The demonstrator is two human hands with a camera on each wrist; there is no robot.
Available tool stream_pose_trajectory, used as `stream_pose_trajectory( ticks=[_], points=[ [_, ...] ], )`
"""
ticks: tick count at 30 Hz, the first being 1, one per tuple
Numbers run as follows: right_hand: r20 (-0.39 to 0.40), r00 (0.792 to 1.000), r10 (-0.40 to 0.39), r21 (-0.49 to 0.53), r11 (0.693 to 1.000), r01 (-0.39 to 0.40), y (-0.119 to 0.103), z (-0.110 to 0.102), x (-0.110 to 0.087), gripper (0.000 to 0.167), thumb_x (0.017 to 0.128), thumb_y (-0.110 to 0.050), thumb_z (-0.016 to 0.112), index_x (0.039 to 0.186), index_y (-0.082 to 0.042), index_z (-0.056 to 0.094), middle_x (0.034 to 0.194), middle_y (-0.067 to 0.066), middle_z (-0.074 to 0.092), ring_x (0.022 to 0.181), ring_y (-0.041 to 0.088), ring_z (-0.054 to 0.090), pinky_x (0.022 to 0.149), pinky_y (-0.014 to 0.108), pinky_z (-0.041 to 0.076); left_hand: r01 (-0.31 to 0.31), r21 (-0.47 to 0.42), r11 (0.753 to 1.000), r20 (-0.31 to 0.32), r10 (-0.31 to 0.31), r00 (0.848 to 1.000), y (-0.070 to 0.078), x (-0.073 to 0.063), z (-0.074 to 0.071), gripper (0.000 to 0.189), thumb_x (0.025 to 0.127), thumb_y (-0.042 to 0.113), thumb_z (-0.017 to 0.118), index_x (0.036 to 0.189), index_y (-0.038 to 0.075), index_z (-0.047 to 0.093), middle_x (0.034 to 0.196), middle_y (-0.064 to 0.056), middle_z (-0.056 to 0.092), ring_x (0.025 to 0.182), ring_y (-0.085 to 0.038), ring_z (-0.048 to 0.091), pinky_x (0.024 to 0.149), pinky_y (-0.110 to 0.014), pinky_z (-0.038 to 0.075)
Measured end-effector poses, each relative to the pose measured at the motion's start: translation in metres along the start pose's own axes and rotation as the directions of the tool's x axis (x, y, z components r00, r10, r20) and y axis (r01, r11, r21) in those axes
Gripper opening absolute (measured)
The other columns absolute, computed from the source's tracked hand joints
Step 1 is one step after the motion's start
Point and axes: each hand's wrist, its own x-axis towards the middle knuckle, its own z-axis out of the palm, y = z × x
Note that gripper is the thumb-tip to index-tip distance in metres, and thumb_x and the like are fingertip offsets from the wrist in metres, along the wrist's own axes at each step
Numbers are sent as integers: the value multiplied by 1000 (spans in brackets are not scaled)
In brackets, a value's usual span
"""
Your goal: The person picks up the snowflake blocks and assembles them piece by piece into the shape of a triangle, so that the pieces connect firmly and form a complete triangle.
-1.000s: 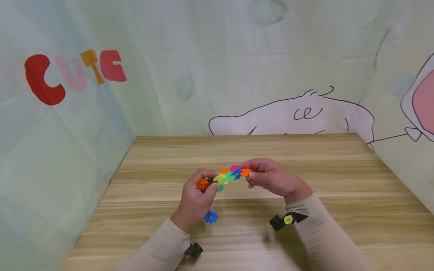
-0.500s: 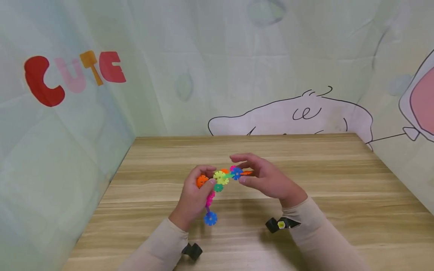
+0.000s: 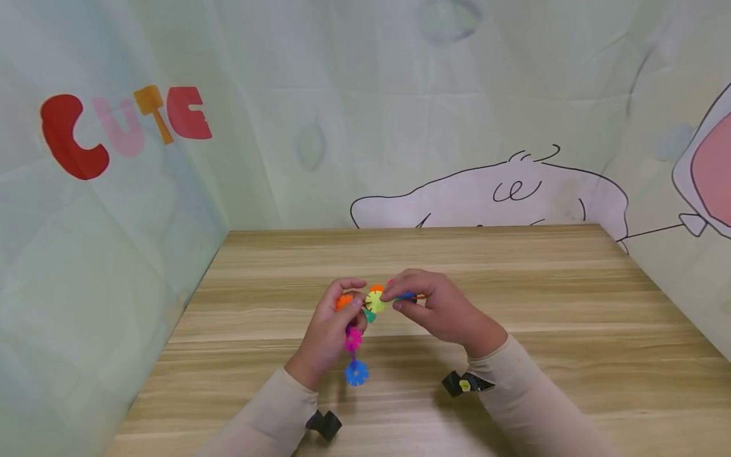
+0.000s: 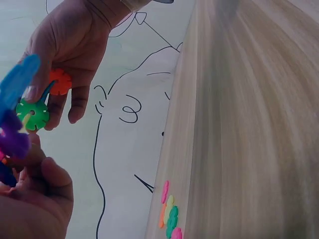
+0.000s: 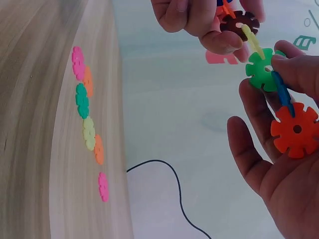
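A chain of slotted plastic snowflake discs runs between the two hands, raised over the table. My left hand [image 3: 331, 333] pinches it at a brown disc [image 5: 239, 25]. A yellow disc [image 5: 253, 42], edge-on, links the brown one to a green disc [image 5: 263, 69]. Thumb and fingers of my right hand [image 3: 448, 311] pinch that green disc. Beyond it a blue disc [image 5: 283, 94] joins an orange disc [image 5: 296, 130] lying against the right fingers. From the left hand, a pink disc [image 3: 353, 339] and a blue end disc [image 3: 356, 373] hang down.
Several loose discs lie on the wooden table [image 3: 274, 260] behind the hands, among them a pink disc [image 5: 78, 63], a teal disc [image 5: 82, 100] and a pale yellow disc [image 5: 88, 133]. A printed cloth [image 3: 320, 95] rises along the table's back and left edges.
The right hand loosened at the chain's orange end, its fingers spread, then moved left and now pinches the green disc. The chain's hanging end swung, showing its pink disc more fully.
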Motion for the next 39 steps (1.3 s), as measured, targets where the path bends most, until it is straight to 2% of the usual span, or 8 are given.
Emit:
stream_pose_trajectory(
  ticks=[4,8,15,19,21,26,33,39],
  points=[
    [-15,998,59,53,997,-58,2,1,-1,21,98,3,68,111,-10,80,112,5,75,98,12,67,86,29,59,-45,32,998,-36,46,998,-2,1,-1,31,111,9,42,141,3,47,101,-13,66,81,-15,63,74,-23,54],
    [-14,986,167,177,971,-162,6,1,-1,18,100,1,66,113,-3,78,115,12,75,98,18,70,87,29,61,-191,77,979,-57,195,979,-7,2,-5,35,109,7,38,142,-2,47,132,-20,63,115,-26,62,106,-36,47],
    [22,912,409,388,838,-385,7,6,3,23,102,-2,61,120,7,72,122,20,70,92,22,73,87,35,64,-481,212,850,-40,500,865,-11,2,-11,45,112,22,30,139,-3,56,138,-16,64,127,-23,59,106,-35,46],
    [58,852,520,494,727,-477,9,10,5,24,103,-3,59,122,7,70,123,16,69,90,23,71,87,38,64,-582,230,780,2,597,802,-13,2,-11,56,112,43,38,139,-3,56,137,-19,65,127,-20,60,104,-35,46],
    [78,828,556,527,682,-508,10,12,5,24,104,-4,59,123,6,70,120,13,69,88,23,70,85,39,63,-604,227,764,13,617,786,-13,2,-10,55,110,43,48,139,-4,56,135,-17,67,125,-18,63,103,-34,46],
    [128,794,595,578,606,-547,13,16,5,27,104,-6,58,126,8,66,110,8,67,84,21,67,79,35,64,-623,254,740,22,640,768,-13,1,-8,42,107,22,61,140,-4,55,130,-20,68,121,-14,66,102,-27,51],
    [204,756,622,646,495,-581,13,24,6,22,105,-11,60,121,1,68,104,9,68,76,20,68,74,31,62,-659,298,691,27,684,729,-12,2,-11,60,104,42,64,140,-5,55,127,-26,68,121,-14,68,101,-24,54],
    [246,751,612,616,500,-609,15,30,7,21,107,-13,58,119,2,65,102,7,66,75,18,70,72,29,62,-629,346,696,11,668,745,-9,1,-11,37,101,-2,63,138,-1,57,108,-19,70,93,-25,70,74,-25,63]
  ],
)
